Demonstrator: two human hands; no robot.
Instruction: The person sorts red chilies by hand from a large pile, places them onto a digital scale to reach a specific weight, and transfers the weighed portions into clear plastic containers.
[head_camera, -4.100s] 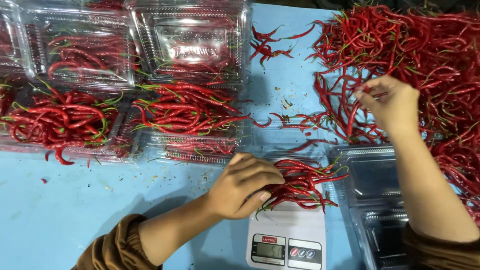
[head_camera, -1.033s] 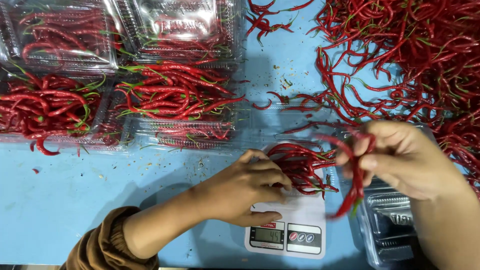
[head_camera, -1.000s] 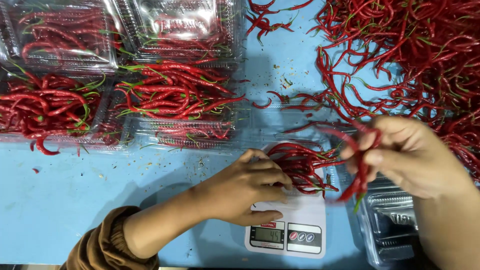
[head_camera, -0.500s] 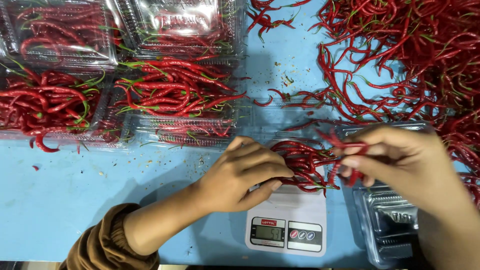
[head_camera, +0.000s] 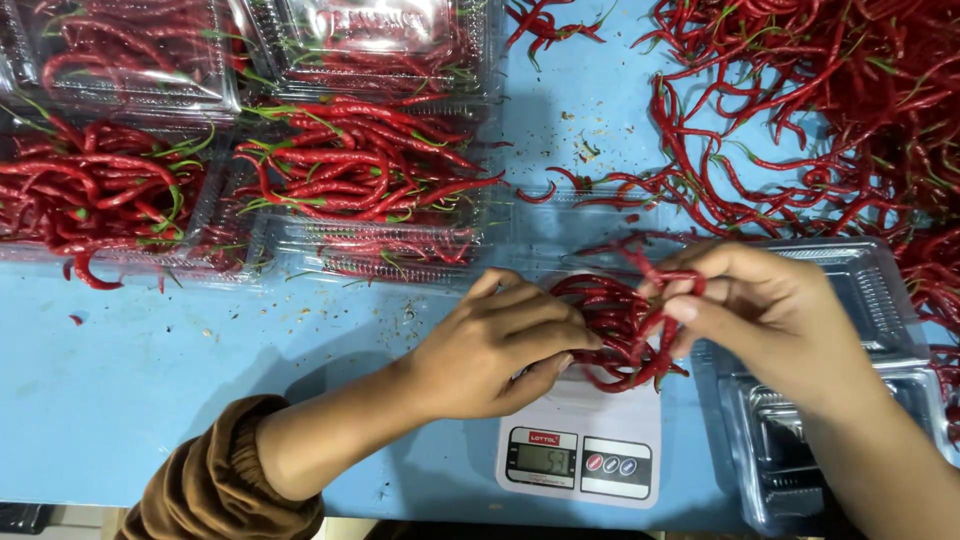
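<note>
Weighing out a portion of chillies (head_camera: 615, 325) on the scale (head_camera: 585, 455) near the tabletop's front edge: left hand (head_camera: 500, 345) cupping and steadying the heap, fingers curled around its side; right hand (head_camera: 765, 315) pinching a chilli or two between thumb and fingertips at the heap's right. Filled clear boxes (head_camera: 365, 185) lying toward the far-left corner, loose chillies (head_camera: 830, 110) spreading over the far right, empty boxes (head_camera: 850, 400) stacked beside the scale. Step likely trimming the portion; next calling for a light release without scattering the heap.

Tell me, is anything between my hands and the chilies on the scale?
Nothing visible: the left hand and right hand already touch the bundle of red chilies over the white scale.
</note>
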